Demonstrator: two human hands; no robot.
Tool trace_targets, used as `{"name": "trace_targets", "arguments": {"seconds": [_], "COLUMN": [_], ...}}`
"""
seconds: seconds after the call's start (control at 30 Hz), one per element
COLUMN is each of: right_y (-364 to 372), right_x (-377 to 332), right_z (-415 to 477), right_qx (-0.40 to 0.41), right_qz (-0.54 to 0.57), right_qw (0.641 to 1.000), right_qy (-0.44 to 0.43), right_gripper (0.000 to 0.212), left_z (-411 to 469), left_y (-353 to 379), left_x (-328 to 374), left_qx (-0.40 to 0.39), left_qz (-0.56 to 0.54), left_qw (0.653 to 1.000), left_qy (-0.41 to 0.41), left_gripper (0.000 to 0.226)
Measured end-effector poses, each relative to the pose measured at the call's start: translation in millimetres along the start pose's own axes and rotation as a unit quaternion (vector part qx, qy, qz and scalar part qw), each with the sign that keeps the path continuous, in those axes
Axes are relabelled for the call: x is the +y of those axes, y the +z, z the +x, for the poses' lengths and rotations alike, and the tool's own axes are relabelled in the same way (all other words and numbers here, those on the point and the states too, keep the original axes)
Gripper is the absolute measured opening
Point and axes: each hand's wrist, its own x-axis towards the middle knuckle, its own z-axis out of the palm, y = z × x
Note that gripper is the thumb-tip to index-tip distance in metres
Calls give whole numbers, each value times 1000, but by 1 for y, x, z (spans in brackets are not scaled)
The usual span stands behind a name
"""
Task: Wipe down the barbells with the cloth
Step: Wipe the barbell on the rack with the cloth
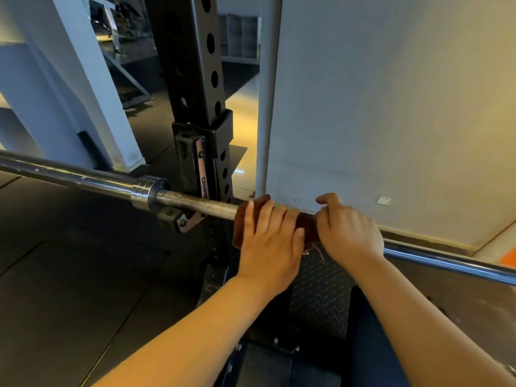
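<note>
Barbell: the barbell [195, 203] lies nearly level across the view, running from the left edge down to the right edge.
Support: the J-hook [181, 219] on the black rack upright [195, 65] cradles the shaft just inside the sleeve collar.
Cloth: the brown cloth [243, 224] is wrapped round the shaft just right of the J-hook, under both hands.
Left hand: the left hand [268, 241] lies palm down, with its fingers curled over the cloth and shaft.
Right hand: the right hand [349, 230] is just beside the left, its fingers curled round the cloth's right end and its thumb raised.
Below: a checker plate [321, 297] lies at the rack base.
Behind: a pale wall [391, 107].
</note>
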Motion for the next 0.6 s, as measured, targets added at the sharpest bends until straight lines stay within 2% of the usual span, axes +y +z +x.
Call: {"name": "trace_targets", "arguments": {"seconds": [0.07,0.1,0.23,0.3,0.37,0.47,0.6], "right_y": [1,2,3,2,2,6,5], "right_x": [2,3,3,4,5,5,2], "right_z": [1,1,-2,0,0,0,-4], "right_qx": [3,-3,-20,-24,-21,-1,16], "right_qz": [0,-6,-18,-19,-20,-31,0], "right_qw": [1000,1000,999,999,999,999,999], "right_qy": [-14,-24,-43,-42,-39,-36,-45], "right_gripper": [34,35,34,34,34,35,39], "left_z": [-1,-3,-3,1,5,0,-9], "left_y": [-6,-9,-9,-3,2,4,-8], "left_x": [-23,-36,-62,-44,-16,7,-30], "left_qx": [-6,0,53,61,51,19,-4], "left_qz": [9,8,-26,-29,-28,-22,-6], "left_qw": [999,999,988,981,984,997,1000], "left_qy": [40,34,-145,-183,-167,-71,8], "left_gripper": [46,46,49,51,51,49,48]}}
